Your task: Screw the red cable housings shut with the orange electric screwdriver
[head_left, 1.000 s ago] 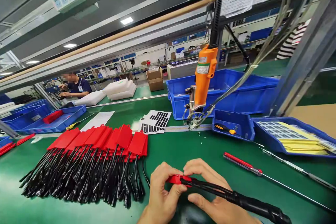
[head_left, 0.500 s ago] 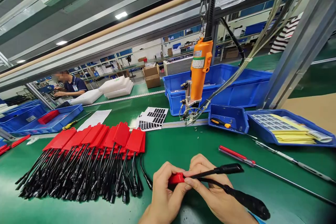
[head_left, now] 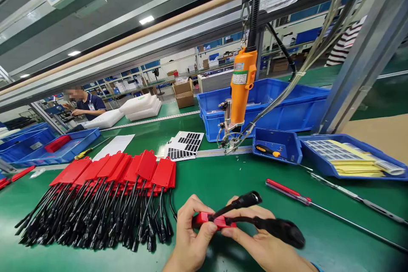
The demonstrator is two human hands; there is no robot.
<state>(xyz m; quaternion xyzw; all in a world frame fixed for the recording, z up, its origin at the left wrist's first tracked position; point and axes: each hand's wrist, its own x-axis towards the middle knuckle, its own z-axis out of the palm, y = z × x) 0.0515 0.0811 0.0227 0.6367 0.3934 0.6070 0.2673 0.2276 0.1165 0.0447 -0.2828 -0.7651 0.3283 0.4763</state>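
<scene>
Left to right: overlapping red casings lie in a row on the green counter, their black leads trailing toward the viewer. Next, the left hand has its fingers closed on the left part of a held casing, the thumb on its near side. The held casing sits between the two hands, its long axis running roughly left to right; neither hand is clearly nearer, since both touch it. Whether it is one piece or two pressed together cannot be told. An upper cable rises from it rightward; a lower cable passes over the right hand, whose fingers grip the right end. Farther right lies a red-handled screwdriver. Compared with half a second earlier, the upper cable points more upward, its tip farther left, and more red surface is exposed.
</scene>
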